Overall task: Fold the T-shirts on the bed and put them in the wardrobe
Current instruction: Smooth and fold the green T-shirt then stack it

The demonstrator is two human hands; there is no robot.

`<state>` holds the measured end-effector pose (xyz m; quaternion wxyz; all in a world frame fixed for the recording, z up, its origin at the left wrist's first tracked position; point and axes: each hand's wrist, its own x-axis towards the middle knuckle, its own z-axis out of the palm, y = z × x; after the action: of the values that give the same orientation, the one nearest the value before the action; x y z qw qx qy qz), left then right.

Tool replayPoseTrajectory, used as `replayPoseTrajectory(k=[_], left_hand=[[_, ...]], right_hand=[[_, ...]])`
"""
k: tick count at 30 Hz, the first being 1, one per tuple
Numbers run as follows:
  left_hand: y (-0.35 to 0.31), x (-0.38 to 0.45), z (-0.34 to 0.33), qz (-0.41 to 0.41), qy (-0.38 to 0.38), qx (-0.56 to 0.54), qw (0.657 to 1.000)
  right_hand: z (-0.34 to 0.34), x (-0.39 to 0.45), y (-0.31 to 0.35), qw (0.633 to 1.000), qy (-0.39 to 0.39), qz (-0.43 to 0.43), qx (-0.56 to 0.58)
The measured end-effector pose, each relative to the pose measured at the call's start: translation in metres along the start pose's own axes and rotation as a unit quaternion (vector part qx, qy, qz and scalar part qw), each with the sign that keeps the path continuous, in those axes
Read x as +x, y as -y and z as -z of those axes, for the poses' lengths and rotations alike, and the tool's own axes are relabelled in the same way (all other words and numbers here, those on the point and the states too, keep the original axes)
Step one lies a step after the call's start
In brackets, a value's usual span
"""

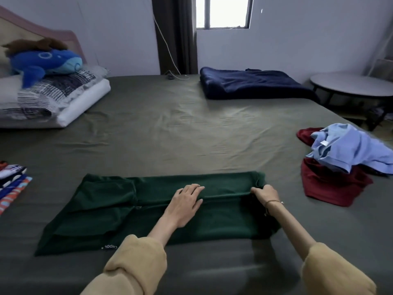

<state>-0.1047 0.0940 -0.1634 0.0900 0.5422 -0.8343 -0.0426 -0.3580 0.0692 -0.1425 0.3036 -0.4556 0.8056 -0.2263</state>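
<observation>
A dark green T-shirt (110, 209) lies spread lengthwise on the olive bed sheet (170, 135), partly folded along its length. My left hand (186, 201) rests flat on its middle with straight fingers, pressing on the fold. My right hand (263, 193) pinches the shirt's right end at the folded edge. To the right, a crumpled light blue T-shirt (348, 149) lies on top of a dark red T-shirt (327, 184). The wardrobe is out of view.
A stack of folded patterned clothes (11, 179) sits at the left edge. A folded navy blanket (251, 83) lies at the far side. Pillows (53, 99) and a blue plush toy (44, 61) are at the head. A round table (353, 85) stands right of the bed.
</observation>
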Motion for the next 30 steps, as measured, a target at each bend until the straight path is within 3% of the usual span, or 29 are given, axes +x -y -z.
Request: replayPoseTrajectory(k=[5,12,15,21,30], left_hand=[[0.045,-0.026,0.015,0.051,-0.037,-0.008,0.998],[0.108,-0.077,0.043,0.204,-0.098,-0.108,0.968],[0.142,-0.104,0.048,0.302,-0.115,-0.179,0.929],[0.202,-0.139,0.051,0.428,-0.124,-0.326,0.834],[0.238,-0.144,0.068,0.478,-0.114,-0.544,0.680]], right_hand=[[-0.025,-0.006,0.032,0.995,0.039,0.001,0.096],[-0.106,-0.054,0.108,0.957,0.173,0.061,0.223],[-0.148,-0.085,0.144,0.935,0.229,0.108,0.247],[-0.225,-0.132,0.206,0.915,0.310,0.105,0.236],[-0.301,-0.179,0.261,0.922,0.337,0.146,0.126]])
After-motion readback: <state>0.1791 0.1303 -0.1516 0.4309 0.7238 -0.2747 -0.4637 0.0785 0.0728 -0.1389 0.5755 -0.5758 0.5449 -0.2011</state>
